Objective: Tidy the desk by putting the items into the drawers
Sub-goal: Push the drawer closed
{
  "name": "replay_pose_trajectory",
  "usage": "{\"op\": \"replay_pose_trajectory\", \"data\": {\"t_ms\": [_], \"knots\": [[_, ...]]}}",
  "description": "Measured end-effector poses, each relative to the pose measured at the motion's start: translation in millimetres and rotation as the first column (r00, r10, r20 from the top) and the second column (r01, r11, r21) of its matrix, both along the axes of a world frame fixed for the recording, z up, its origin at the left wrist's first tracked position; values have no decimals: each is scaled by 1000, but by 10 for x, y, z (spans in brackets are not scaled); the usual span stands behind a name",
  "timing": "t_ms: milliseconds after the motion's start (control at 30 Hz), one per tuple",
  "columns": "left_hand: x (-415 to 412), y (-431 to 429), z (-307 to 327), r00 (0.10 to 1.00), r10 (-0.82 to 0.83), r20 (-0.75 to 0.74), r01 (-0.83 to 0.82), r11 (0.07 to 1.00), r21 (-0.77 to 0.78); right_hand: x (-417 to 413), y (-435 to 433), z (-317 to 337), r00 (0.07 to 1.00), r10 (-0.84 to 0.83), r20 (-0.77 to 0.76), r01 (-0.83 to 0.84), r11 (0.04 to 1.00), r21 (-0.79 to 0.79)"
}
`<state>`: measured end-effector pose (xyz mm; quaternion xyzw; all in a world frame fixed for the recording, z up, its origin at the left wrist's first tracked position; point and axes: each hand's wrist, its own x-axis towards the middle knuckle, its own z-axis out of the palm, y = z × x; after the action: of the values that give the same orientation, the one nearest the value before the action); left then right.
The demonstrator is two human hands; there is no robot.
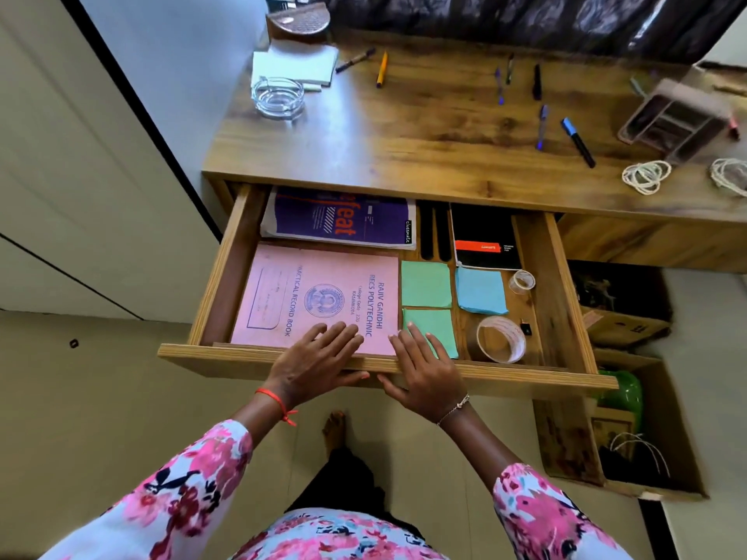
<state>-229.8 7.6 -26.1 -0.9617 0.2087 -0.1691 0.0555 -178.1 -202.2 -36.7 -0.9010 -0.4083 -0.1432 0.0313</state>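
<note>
The wooden drawer [226, 276] stands pulled out under the desk [404, 147]. Inside lie a pink record book [319, 284], a purple notebook [339, 220], a black pad [485, 236], green sticky notes [426, 282], blue sticky notes [481, 291] and a large tape roll [501, 339]. My left hand [319, 357] lies flat over the drawer's front edge, fingers straight on the pink book. My right hand [424, 369] lies flat beside it, fingertips on the lower green notes [440, 329]. Several pens [541, 127], a yellow pen [382, 68] and a blue marker [578, 141] lie on the desk.
On the desk stand a glass ashtray [278, 98], a white notepad [295, 64], a tipped organiser [671, 123] and white cord coils [646, 176]. A small tape roll [522, 281] sits in the drawer. Cardboard boxes [663, 398] stand on the floor at the right.
</note>
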Motion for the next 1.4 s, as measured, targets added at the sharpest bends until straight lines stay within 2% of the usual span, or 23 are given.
{"op": "replay_pose_trajectory", "data": {"t_ms": [200, 567, 1000, 1233, 1400], "knots": [[532, 143, -20, 999, 26, 40, -26, 1000, -6, 513, 185, 39, 999, -39, 24, 39, 999, -2], [1448, 408, 88, 992, 61, -113, -63, 998, -13, 1392, 498, 179, 989, -119, -88, 113, 991, -66], [2135, 657, 90, 993, 36, -111, -42, 998, -55, 2064, 751, 247, 973, -180, -143, 161, 978, -134], [2468, 790, 142, 994, 57, -96, -65, 994, -85, 2395, 847, 223, 972, -204, -115, 187, 972, -139], [2636, 863, 95, 997, 38, -74, -42, 998, -48, 2586, 872, 164, 988, -146, -50, 141, 986, -95]]}}
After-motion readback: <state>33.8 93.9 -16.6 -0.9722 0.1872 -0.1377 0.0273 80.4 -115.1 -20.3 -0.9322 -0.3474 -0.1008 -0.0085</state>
